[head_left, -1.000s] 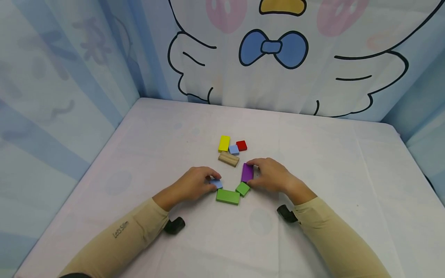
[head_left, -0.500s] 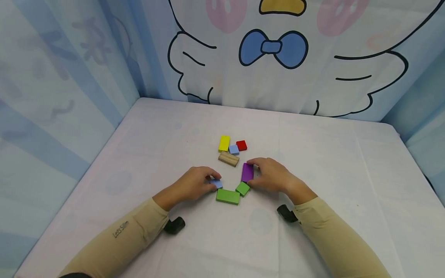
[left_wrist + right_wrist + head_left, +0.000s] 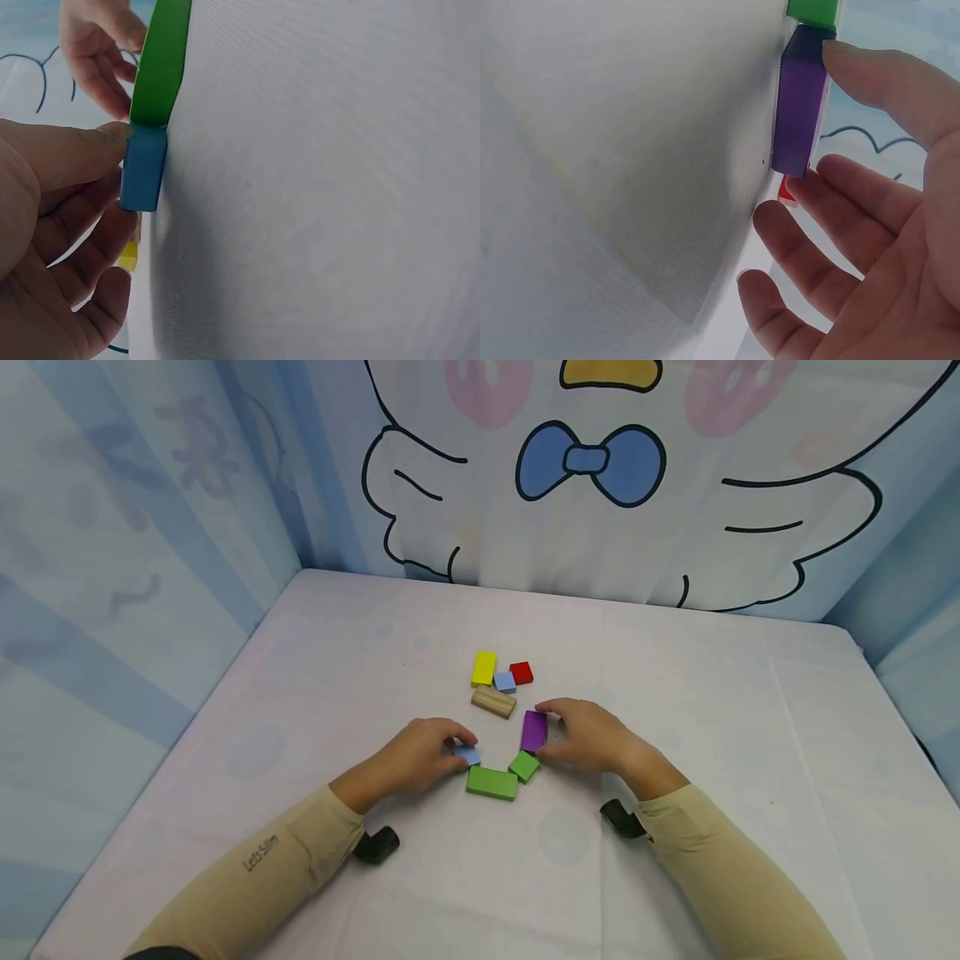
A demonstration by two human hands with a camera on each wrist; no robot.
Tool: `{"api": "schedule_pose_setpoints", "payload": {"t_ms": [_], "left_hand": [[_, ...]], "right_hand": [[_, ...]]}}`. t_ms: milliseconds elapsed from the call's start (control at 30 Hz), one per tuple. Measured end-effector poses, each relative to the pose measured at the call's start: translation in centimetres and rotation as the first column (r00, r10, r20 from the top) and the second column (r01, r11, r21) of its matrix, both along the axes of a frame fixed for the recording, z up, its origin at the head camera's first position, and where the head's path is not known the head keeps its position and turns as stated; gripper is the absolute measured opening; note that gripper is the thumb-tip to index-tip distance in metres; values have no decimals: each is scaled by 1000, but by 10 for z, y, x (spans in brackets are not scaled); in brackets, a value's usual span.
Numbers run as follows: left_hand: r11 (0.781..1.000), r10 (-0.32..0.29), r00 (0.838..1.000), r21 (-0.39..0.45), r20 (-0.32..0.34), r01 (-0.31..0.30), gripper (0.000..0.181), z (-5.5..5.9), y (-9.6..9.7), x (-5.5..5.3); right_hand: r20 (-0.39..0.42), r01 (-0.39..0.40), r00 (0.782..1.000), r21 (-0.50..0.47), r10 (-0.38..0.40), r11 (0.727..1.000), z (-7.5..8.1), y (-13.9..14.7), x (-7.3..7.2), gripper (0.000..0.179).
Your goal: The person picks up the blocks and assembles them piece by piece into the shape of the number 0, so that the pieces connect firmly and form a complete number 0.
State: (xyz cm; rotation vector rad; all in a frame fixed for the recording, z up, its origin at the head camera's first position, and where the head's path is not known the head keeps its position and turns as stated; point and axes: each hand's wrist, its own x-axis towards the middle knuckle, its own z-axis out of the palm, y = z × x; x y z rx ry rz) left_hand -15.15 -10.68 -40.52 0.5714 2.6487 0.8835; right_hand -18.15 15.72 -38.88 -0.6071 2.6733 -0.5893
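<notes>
The left hand (image 3: pixel 423 753) pinches a small blue block (image 3: pixel 468 755) between thumb and index finger, the block lying just right of the palm, its other fingers loosely bent. The right hand (image 3: pixel 588 735) has thumb and index finger at the near and far ends of a purple block (image 3: pixel 534 731), which lies on the desk (image 3: pixel 712 693) just left of that hand; its remaining fingers are spread and lightly bent.

Between the hands, on the near side, are a long green block (image 3: pixel 491 783) and a smaller green block (image 3: pixel 524 767), forming a curve with the two held blocks. Farther off lie a wooden block (image 3: pixel 493 702), a yellow block (image 3: pixel 483 668), another blue block (image 3: pixel 505 682) and a red block (image 3: pixel 521 672).

From the head, the left fingers cover part of the held blue block. Both wrist views crop the green at the top; only slivers of yellow and red show there.
</notes>
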Motion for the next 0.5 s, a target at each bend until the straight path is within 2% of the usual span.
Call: {"api": "schedule_pose_setpoints", "payload": {"t_ms": [500], "left_hand": [[1000,-22,1000,14,-21,22,29,-1,-2,-1]], "right_hand": [[-10,19,1000,-36,-19,999,1,2,-1,61]]}}
